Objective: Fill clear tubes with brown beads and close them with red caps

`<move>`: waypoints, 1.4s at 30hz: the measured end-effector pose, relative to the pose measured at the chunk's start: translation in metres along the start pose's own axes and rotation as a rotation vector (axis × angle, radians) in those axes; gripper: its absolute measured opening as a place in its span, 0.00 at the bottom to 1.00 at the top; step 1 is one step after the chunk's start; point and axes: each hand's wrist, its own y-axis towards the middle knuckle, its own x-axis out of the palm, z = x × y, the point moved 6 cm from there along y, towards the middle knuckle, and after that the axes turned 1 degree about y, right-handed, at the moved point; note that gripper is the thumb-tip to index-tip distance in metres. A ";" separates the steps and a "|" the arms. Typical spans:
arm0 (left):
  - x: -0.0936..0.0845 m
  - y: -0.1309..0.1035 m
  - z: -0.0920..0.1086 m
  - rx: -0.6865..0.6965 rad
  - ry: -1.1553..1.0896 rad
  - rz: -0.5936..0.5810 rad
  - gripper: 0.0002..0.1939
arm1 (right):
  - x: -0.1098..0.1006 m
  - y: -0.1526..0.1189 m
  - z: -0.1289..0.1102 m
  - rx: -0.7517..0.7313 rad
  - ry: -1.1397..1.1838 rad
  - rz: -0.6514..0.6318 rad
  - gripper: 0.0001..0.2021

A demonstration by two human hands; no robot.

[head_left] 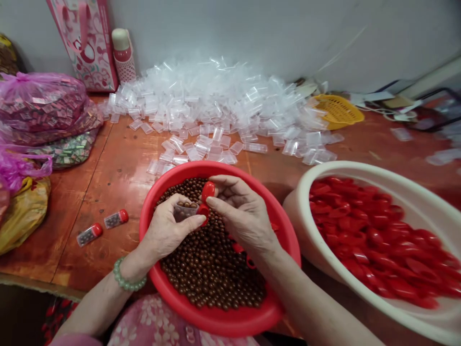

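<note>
Over the red basin (216,327), near the centre of the frame, clear box: held slightly tilted, brown balls (212,274) visible inside, a red piece (203,211) at its right end.
Upper red piece: oval (208,191), just above that end; whether the two are joined, I cannot tell.
Left hand (167,228): nearly closed, thumb below and fingers above, pinching the clear box (184,210).
Right hand (247,218): thumb and forefinger pinched on the oval, other fingers loosely curled.
Steady handling: a light left grip near the red end should stop the box twisting without flexing its thin-looking walls.
Angle: red end a little higher would likely hold the balls back.
Right-hand pressure: best even and square, as a skewed push could jam the red part or trap a ball.
Spills: working low over the basin lets strays drop among the other balls.
Middle left: two red-topped boxes (90,234) on the table (118,182).
Right side: white basin (305,206) of red caps (382,240).
Upper middle: heaped clear boxes (216,105).
</note>
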 end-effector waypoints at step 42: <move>0.005 0.003 -0.017 -0.075 0.062 -0.321 0.14 | -0.010 0.006 -0.018 0.018 -0.238 -0.158 0.09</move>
